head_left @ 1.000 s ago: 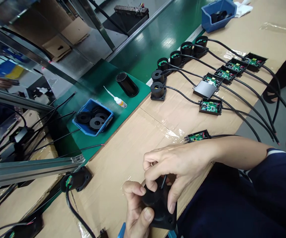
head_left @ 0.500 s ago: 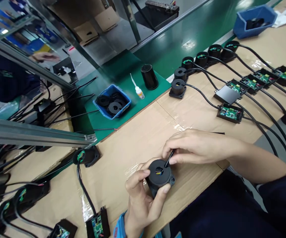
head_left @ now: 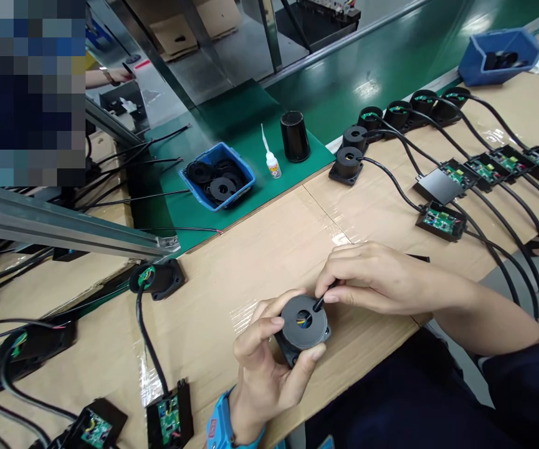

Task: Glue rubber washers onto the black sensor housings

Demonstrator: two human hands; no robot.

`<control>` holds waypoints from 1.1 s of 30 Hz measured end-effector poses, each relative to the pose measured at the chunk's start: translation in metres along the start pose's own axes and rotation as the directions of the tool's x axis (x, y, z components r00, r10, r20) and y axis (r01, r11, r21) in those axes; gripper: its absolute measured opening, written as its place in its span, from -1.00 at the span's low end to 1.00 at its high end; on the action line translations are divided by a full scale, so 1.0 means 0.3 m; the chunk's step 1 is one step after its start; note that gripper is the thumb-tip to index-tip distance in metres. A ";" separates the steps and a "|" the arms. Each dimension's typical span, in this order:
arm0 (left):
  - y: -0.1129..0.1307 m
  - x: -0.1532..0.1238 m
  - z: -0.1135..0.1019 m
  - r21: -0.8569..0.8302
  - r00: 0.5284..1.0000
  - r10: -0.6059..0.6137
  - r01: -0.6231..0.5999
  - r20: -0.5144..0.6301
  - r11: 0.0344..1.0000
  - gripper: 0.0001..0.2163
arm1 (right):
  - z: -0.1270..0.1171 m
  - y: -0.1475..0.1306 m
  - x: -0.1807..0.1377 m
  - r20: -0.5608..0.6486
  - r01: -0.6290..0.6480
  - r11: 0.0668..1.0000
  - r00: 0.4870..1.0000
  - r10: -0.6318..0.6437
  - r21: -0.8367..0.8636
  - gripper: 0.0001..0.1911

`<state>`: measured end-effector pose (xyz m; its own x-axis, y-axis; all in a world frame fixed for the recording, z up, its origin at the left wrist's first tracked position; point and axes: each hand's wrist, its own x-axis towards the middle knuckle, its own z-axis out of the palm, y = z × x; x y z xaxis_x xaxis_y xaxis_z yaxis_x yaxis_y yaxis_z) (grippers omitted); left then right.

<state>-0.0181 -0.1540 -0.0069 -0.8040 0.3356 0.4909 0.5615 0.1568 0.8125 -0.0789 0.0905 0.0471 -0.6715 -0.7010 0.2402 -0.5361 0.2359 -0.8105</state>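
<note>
A round black housing (head_left: 292,330) with a flanged base is gripped between the fingers and thumb of my left hand (head_left: 269,368). Its top has a centre hole, through which coloured wires show. At the housing's upper right edge, a black cable (head_left: 324,299) enters the top. My right hand (head_left: 362,277) pinches that cable close to where it goes in; the rest of the cable is hidden behind the hand. A blue watch (head_left: 222,421) is on my left wrist.
Behind lie a blue bin (head_left: 220,178) of black rings, a small glue bottle (head_left: 273,163) and a black cylinder (head_left: 295,137). Cabled housings (head_left: 348,165) and circuit-board boxes (head_left: 441,220) line the right; more (head_left: 169,418) lie left. A metal frame post (head_left: 63,218) crosses the left. Another person's hand (head_left: 114,76) shows beyond.
The camera view has shifted slightly. Both hands keep their hold on the housing and cable, with my right hand's fingertips still close to the cable's entry point.
</note>
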 end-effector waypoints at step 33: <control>-0.084 0.018 -0.051 -0.001 0.769 -0.581 0.603 0.266 0.798 -0.54 | 0.062 0.064 0.003 -0.023 0.035 0.842 0.998 -0.056 -0.538 -0.82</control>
<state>-0.0397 -0.1704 -0.0199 -0.8927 0.4142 -0.1778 -0.0366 0.3265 0.9445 -0.0803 0.0817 0.0218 -0.6519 -0.6977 0.2971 -0.7502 0.5362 -0.3869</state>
